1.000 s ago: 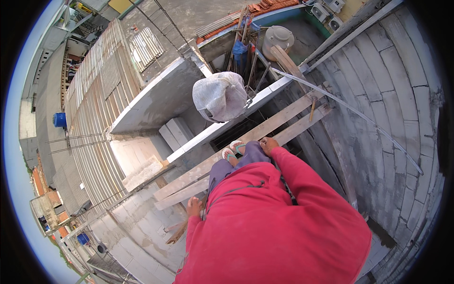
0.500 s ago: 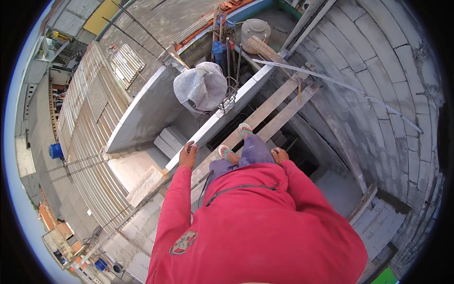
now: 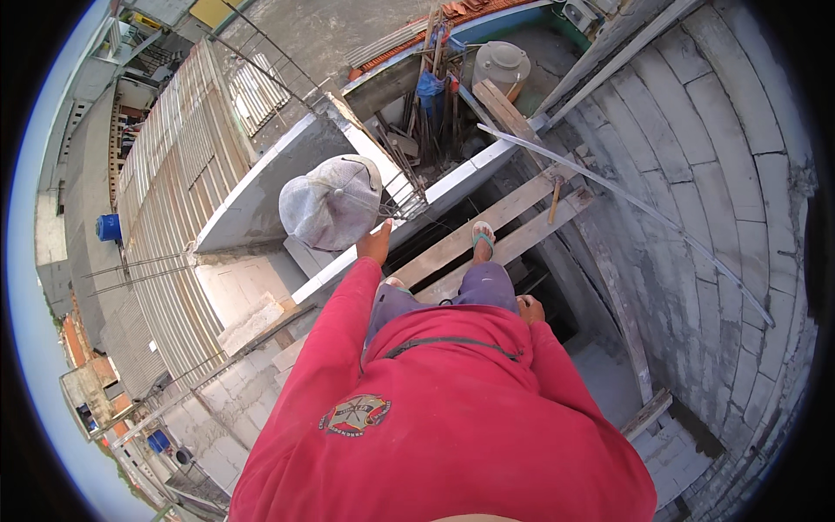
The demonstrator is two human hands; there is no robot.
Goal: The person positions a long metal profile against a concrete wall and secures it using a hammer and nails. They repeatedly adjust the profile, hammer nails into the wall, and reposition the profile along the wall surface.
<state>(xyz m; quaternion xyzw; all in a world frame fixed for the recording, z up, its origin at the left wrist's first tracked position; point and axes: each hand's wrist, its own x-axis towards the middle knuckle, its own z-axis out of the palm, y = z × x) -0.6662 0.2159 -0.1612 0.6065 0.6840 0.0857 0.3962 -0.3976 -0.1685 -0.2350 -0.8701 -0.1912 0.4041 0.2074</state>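
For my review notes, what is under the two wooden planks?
A dark gap shows beneath the planks. Their undersides and whatever lies directly below are covered; purple trousers hide more.

The long-sleeved shirt (image 3: 461,435) was crimson, its chest emblem (image 3: 355,415) beige and black; the trousers (image 3: 487,285) were dusky purple, the flip-flop (image 3: 484,238) white and green, the hat-like cloth (image 3: 329,202) pale grey, the block wall (image 3: 700,165) grey with darker lines.

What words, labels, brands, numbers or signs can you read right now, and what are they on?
Emblem on the red top: lettering present, too small to read with certainty.
Pale rounded object by the left hand: none readable.
Wooden planks: none readable.
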